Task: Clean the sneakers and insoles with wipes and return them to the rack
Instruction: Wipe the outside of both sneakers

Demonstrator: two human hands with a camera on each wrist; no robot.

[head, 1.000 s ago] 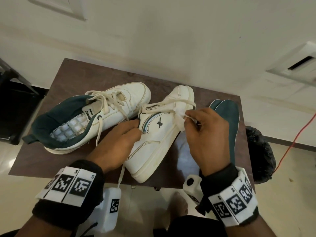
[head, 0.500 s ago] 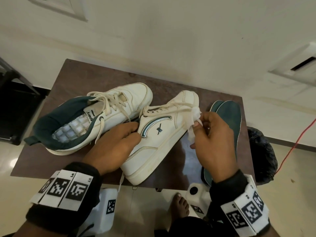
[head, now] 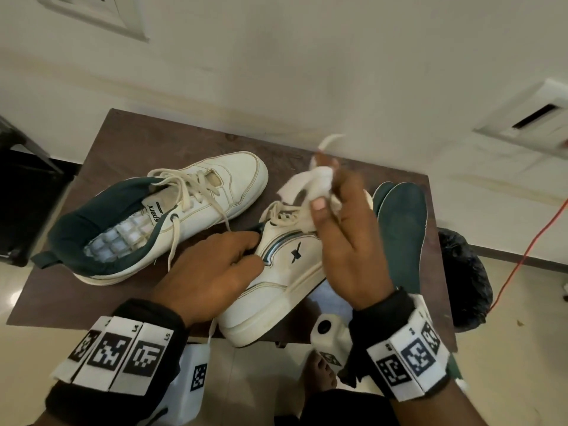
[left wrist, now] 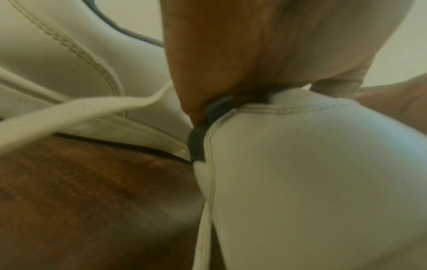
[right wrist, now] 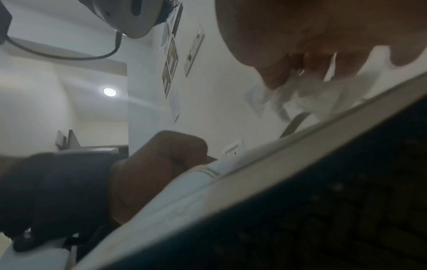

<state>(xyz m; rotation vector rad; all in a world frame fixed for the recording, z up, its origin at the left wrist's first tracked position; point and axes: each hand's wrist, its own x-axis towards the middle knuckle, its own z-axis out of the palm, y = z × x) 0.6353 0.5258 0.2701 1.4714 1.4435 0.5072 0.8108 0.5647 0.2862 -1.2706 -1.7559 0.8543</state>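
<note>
left hand (head: 212, 265) grips tilted sneaker (head: 292, 272); right hand (head: 347, 241) holds crumpled wipe (head: 310, 182)

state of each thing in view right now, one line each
held sneaker: tipped on its side, insole out, steadied at the collar by left hand
other sneaker: upright on table, laced, insole out
wipe: crumpled, pinched in right hand, off the shoe
insoles: stacked on the table

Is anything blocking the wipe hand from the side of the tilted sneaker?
Nothing visible does. The right hand holds the wipe bunched just above the sneaker, whose side panel is bare; the left hand grips only its collar.
</note>
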